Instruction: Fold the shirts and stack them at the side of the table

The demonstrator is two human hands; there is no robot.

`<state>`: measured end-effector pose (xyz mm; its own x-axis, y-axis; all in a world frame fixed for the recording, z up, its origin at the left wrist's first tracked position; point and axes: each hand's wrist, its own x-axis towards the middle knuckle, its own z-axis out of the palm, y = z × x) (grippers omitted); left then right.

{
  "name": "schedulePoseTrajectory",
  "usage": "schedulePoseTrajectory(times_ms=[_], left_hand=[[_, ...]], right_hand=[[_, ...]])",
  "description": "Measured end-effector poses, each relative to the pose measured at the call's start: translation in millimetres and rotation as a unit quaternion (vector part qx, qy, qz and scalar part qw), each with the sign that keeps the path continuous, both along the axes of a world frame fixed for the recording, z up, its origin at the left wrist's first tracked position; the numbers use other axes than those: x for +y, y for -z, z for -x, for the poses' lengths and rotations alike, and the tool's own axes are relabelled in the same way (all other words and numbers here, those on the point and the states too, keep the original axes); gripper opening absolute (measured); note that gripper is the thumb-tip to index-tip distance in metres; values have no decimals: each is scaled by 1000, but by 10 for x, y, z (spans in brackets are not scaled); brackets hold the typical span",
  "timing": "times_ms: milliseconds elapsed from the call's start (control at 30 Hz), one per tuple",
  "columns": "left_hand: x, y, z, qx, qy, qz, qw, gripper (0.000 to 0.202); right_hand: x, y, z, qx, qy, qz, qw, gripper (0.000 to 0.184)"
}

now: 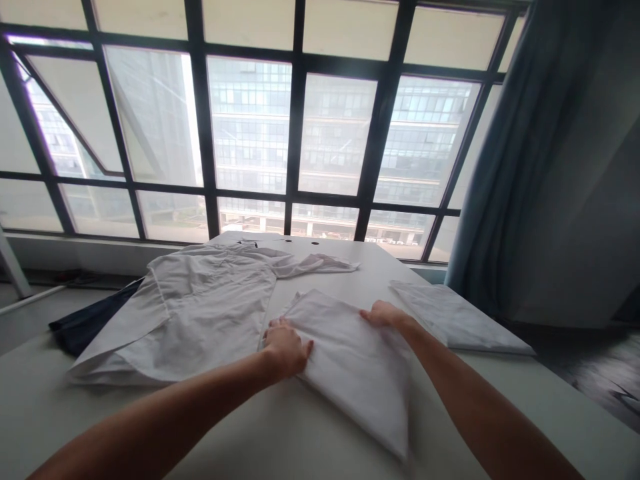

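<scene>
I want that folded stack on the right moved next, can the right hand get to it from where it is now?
Probably yes. The right hand rests on the folded cloth, and the stack lies just beyond it on the table, with only bare tabletop between.

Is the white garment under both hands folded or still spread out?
Folded: the white garment lies as a compact flat panel with straight edges, left hand and right hand on it.

- Folded white shirt [350, 360]: thin, matt cotton-like cloth, lightly creased.
- Spread shirt [200, 307]: same matt white fabric, wrinkled.
- Tabletop [280, 440]: smooth, matt white.
</scene>
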<state>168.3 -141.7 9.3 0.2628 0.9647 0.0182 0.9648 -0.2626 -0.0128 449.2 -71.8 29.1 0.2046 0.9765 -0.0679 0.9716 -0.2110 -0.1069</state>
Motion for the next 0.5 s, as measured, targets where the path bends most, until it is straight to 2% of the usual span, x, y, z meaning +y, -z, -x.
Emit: schedulePoseTrajectory(times_ms=[100, 200, 333, 400, 500], left_hand=[[-23, -103, 72, 6, 68, 0, 998, 68], [115, -81, 305, -30, 114, -40, 992, 60], [294, 131, 563, -54, 83, -59, 993, 54], [316, 210, 592, -50, 74, -54, 995, 52], [298, 234, 567, -45, 67, -61, 995, 51]], right_hand=[[-73, -55, -118, 36, -15, 28, 999, 44], [-118, -174, -210, 37, -2, -3, 999, 45], [-137, -419, -328, -29, 61, -143, 987, 52], [-123, -556, -363, -58, 76, -203, 974, 53], [-66, -803, -434, -72, 90, -245, 962, 50]])
